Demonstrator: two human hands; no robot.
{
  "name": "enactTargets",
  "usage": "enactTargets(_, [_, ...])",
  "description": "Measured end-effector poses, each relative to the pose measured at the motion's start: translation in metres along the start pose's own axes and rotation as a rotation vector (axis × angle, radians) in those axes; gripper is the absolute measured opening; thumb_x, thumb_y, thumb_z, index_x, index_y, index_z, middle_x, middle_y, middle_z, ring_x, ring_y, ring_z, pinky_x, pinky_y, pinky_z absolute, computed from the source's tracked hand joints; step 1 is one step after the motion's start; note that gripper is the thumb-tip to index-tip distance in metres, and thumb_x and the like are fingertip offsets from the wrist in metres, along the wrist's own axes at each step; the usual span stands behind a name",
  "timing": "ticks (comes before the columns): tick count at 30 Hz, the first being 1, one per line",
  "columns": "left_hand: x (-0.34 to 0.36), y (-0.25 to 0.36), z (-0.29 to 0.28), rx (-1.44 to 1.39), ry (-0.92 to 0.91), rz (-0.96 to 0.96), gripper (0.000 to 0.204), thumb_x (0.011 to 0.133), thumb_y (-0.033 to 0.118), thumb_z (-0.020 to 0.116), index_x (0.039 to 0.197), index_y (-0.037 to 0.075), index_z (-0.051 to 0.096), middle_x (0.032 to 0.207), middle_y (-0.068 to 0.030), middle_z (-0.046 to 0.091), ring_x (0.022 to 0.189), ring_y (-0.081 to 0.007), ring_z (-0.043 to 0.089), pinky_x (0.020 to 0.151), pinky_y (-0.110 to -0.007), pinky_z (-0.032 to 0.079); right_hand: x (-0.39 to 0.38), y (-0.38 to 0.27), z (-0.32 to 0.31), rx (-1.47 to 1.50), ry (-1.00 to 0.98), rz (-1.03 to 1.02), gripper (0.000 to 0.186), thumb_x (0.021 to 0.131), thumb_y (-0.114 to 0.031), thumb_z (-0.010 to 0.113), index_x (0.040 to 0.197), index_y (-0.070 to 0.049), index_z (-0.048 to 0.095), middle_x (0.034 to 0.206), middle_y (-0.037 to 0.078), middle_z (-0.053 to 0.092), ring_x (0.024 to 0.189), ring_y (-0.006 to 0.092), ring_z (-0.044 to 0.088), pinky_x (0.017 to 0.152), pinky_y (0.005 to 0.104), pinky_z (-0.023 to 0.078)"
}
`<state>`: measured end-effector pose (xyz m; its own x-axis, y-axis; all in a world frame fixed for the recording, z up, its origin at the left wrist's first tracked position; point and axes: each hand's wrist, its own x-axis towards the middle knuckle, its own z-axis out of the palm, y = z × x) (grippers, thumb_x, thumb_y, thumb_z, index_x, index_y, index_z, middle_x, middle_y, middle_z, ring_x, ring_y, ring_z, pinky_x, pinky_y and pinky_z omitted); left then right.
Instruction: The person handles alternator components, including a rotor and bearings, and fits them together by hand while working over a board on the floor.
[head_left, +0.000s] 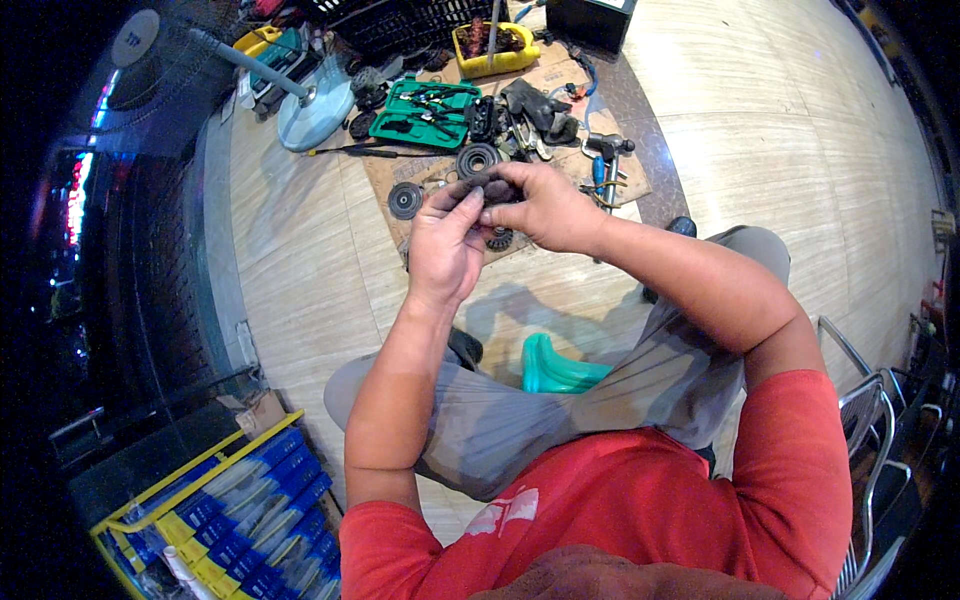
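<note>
Both hands meet in front of me above a cardboard sheet [380, 180] on the floor. The fingers of my left hand [447, 245] are closed in a pinch, thumb raised. Close against it, my right hand [545, 208] has its thumb and fingers curled together. A small dark part seems to sit between the fingertips, mostly hidden, so its kind cannot be made out. Just beyond the hands lies a round ribbed metal part [477, 160]. To the left is a dark disc-shaped part [405, 200]. A toothed round part [499, 239] shows partly beneath my right hand.
A green tool case [425, 112] lies open on the cardboard. Behind it stands a yellow container [495, 62] of parts. Dark gloves [540, 108] and a hammer [608, 145] lie right. A fan base [316, 105] stands left, a green plastic stool [558, 370] between my legs.
</note>
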<state>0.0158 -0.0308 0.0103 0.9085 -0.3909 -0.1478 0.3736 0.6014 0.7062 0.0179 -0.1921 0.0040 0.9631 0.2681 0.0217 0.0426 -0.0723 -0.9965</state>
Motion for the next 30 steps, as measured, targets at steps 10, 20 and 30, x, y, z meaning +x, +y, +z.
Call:
enactTargets(10, [0.006, 0.013, 0.003, -0.059, 0.193, 0.129, 0.018, 0.096, 0.002, 0.047, 0.106, -0.003, 0.060, 0.106, -0.0180, 0.066, 0.097, -0.0284, 0.066, 0.089, -0.040, 0.054, -0.002, -0.002, 0.000, -0.246, 0.062, 0.036, 0.033, 0.081, -0.025, 0.069, 0.100, 0.001, 0.064, 0.090, 0.025, 0.065, 0.087, 0.0394, 0.063, 0.078, 0.0427, 0.050])
enactTargets(20, [0.005, 0.015, -0.005, -0.054, 0.297, 0.156, 0.016, 0.096, 0.004, 0.049, 0.108, -0.001, 0.058, 0.107, -0.0188, 0.064, 0.100, -0.0299, 0.064, 0.090, -0.043, 0.053, -0.006, -0.015, 0.005, -0.272, -0.024, 0.081, 0.024, 0.084, -0.020, 0.068, 0.099, -0.001, 0.065, 0.085, 0.020, 0.065, 0.080, 0.0295, 0.063, 0.073, 0.0388, 0.050])
enactTargets(30, [0.000, 0.031, -0.004, 0.020, 0.035, -0.065, 0.019, 0.095, 0.006, 0.048, 0.109, -0.003, 0.059, 0.100, -0.0182, 0.067, 0.089, -0.0281, 0.068, 0.079, -0.041, 0.057, 0.008, -0.008, -0.021, -0.334, -0.334, -0.057, 0.023, 0.082, -0.022, 0.069, 0.099, -0.007, 0.068, 0.081, 0.020, 0.065, 0.078, 0.0351, 0.064, 0.072, 0.0421, 0.049])
